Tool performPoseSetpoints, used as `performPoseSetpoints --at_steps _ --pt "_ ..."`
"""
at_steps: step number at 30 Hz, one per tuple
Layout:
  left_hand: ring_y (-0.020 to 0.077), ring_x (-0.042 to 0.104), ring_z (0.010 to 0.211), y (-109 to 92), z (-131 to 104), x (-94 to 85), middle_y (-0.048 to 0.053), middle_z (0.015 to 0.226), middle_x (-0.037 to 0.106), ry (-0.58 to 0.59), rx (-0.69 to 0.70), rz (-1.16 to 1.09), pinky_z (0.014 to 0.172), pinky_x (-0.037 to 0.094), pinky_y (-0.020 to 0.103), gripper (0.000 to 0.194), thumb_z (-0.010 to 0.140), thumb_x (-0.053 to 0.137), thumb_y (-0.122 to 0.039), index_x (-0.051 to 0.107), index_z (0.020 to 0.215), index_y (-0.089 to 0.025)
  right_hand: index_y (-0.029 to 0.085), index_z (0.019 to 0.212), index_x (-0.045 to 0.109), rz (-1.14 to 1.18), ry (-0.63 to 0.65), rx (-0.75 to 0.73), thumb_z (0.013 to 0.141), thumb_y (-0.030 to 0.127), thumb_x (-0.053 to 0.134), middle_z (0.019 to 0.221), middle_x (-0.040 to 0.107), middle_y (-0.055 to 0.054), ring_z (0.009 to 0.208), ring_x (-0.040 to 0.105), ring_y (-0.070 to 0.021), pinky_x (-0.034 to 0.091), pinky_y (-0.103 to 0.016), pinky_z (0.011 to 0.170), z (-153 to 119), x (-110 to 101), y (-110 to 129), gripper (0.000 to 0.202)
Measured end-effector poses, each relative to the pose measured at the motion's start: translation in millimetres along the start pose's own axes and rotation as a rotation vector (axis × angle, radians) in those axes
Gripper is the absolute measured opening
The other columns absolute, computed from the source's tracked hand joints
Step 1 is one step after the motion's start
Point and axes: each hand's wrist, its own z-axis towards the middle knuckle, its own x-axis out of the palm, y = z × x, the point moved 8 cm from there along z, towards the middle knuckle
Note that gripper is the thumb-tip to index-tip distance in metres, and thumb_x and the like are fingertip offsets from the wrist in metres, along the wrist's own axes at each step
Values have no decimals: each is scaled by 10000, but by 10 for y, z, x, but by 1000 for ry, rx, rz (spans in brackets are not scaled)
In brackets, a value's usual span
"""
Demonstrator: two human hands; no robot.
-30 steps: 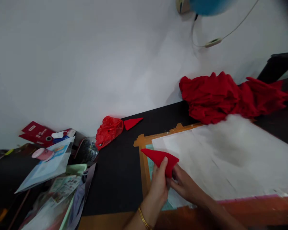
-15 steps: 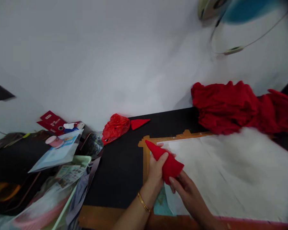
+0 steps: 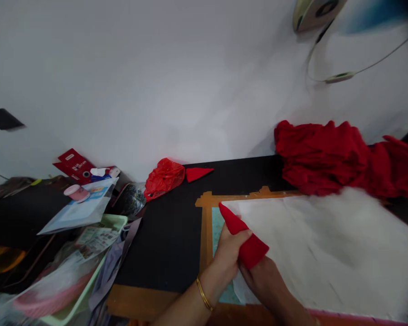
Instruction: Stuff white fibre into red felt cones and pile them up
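A red cloth cone point(image 3: 253, 246) is held over the worktable, its tip pointing up and to the left and its wide end toward the lower right. My left hand point(image 3: 227, 249), with a gold bracelet at the wrist, is wrapped around the cone, the thumb lying across its upper side. At the wide end is my right hand point(image 3: 265, 276). Its fingers are hidden by the cloth and seem to reach into the cone; their grip cannot be seen. Farther back, a similar flat red cloth triangle point(image 3: 197, 174) lies on the black tabletop.
White sheeting point(image 3: 313, 244) covers the right of the black table point(image 3: 170, 244), edged with brown tape point(image 3: 206, 226). Behind it lies a heap of red cloth point(image 3: 326, 156). A red plastic bag point(image 3: 165, 179) sits at the back. A green basket point(image 3: 117, 222) with packets stands left.
The right hand's fingers, visible at the cone's rim before, have moved in under the wide end. Both hands and the cone have shifted slightly right and down.
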Motion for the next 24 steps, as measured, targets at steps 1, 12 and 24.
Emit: performPoseSetpoints --at_steps 1,12,24 --pt "199 657 764 13 13 -39 67 899 697 -7 -29 -24 712 522 295 522 607 814 -165 628 1095 -164 171 921 648 -5 7 -28 831 168 415 802 737 -132 696 712 -265 576 -342 576 -20 -31 42 250" --pt "156 623 687 22 -84 -28 31 824 653 61 -75 18 635 505 262 566 607 832 -233 611 1122 -160 198 729 608 -117 -2 -147 825 150 417 593 660 -77 535 641 -225 496 -314 501 -201 10 135 219" --pt "163 643 768 -66 -125 66 30 875 685 17 15 54 718 504 263 594 627 840 -259 588 1158 -176 176 1040 635 78 -39 -15 844 153 413 884 728 -111 761 707 -231 588 -311 656 -137 -93 187 298"
